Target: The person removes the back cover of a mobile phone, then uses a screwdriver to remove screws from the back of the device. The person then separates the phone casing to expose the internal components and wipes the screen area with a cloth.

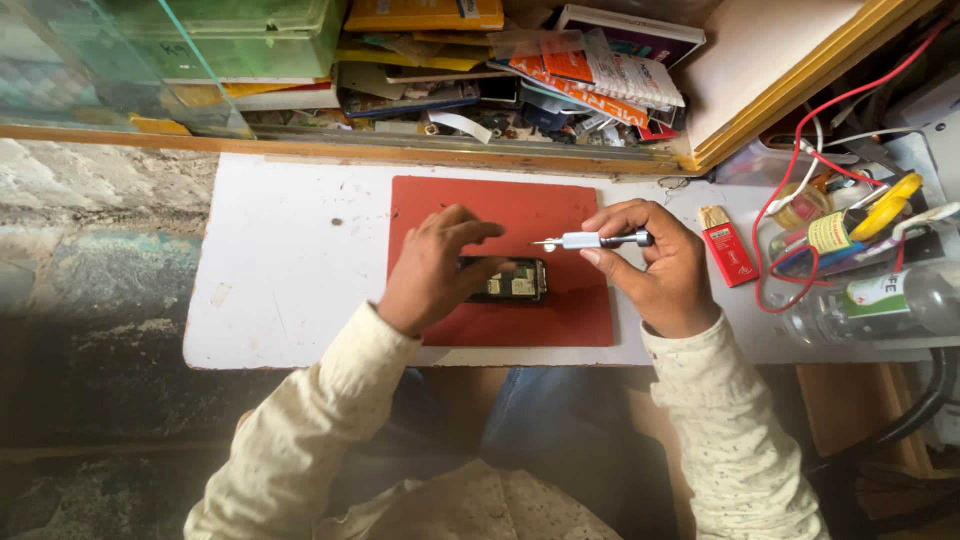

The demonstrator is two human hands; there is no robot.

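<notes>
An opened mobile phone (515,281) with its circuit board showing lies on a red work mat (540,215) on a white tabletop (300,260). My left hand (432,270) rests on the phone's left end, fingers spread above it. My right hand (655,265) grips a small silver screwdriver (595,240) held level, tip pointing left, just above the phone's right end.
A red lighter (731,252) lies right of the mat. Bottles (880,300), a yellow tape roll (890,200) and red and white wires (800,190) crowd the right edge. Stacked books and boxes (560,70) fill the shelf behind. A stone ledge (100,230) is on the left.
</notes>
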